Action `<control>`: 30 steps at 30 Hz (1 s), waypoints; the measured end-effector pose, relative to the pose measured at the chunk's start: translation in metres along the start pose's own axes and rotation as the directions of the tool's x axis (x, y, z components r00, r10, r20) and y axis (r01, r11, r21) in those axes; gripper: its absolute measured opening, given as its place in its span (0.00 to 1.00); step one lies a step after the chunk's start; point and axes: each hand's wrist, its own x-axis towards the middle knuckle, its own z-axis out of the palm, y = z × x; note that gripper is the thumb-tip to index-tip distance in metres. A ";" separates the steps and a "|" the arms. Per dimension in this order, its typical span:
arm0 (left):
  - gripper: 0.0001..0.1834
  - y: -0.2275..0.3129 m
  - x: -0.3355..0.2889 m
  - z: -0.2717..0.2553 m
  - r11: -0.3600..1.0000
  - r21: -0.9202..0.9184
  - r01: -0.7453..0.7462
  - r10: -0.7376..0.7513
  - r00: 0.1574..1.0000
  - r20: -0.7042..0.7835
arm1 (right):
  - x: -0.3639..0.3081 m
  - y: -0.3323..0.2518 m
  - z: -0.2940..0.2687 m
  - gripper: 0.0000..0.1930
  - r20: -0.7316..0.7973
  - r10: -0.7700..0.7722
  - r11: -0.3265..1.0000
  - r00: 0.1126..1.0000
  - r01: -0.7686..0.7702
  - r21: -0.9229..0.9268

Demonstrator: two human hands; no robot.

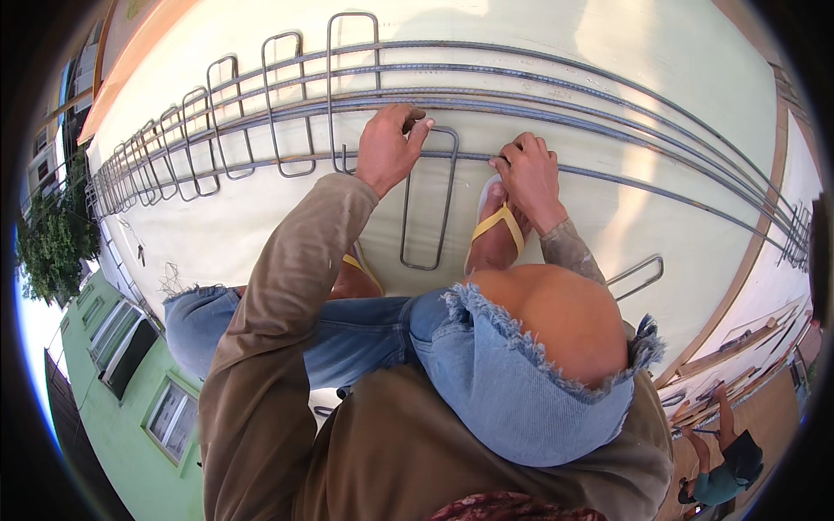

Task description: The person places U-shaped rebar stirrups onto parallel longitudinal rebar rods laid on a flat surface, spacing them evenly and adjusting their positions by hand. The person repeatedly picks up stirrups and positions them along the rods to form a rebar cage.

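Several long ribbed steel bars run side by side across the pale floor, curving from left to right in the head view. My left hand is closed at the upper end of a bent rectangular stirrup, whose long loop lies towards my feet; its exact finger contact is partly hidden. My right hand pinches the nearest bar, just beyond my foot in a yellow-strapped sandal. Other rectangular stirrups stand around the bars left of my left hand, closely bunched at the far left.
A loose stirrup lies right of my bare knee. My other sandalled foot is below my left forearm. Past the slab edge at lower right, another person is near wooden boards. A green building stands at left.
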 end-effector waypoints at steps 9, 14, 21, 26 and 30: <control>0.16 -0.045 -0.144 0.105 0.903 0.113 0.415 -0.329 0.835 -0.440 | -0.008 0.017 0.015 0.08 -0.053 -0.114 0.993 0.992 0.116 0.033; 0.15 -0.053 -0.136 0.102 0.906 0.034 0.421 -0.390 0.866 -0.314 | -0.008 0.016 0.018 0.07 -0.071 -0.065 0.994 0.995 0.071 0.086; 0.17 -0.054 -0.131 0.116 0.933 -0.121 0.340 -0.353 0.790 -0.501 | -0.008 0.015 0.019 0.06 -0.116 -0.044 0.991 0.992 0.058 0.121; 0.17 -0.042 -0.132 0.137 0.868 -0.319 0.381 -0.494 0.729 -0.473 | -0.005 0.016 0.018 0.06 -0.120 -0.056 0.992 0.991 0.069 0.108; 0.18 -0.039 -0.132 0.128 0.870 -0.337 0.361 -0.489 0.723 -0.488 | -0.004 0.015 0.017 0.07 -0.119 -0.053 0.991 0.991 0.067 0.116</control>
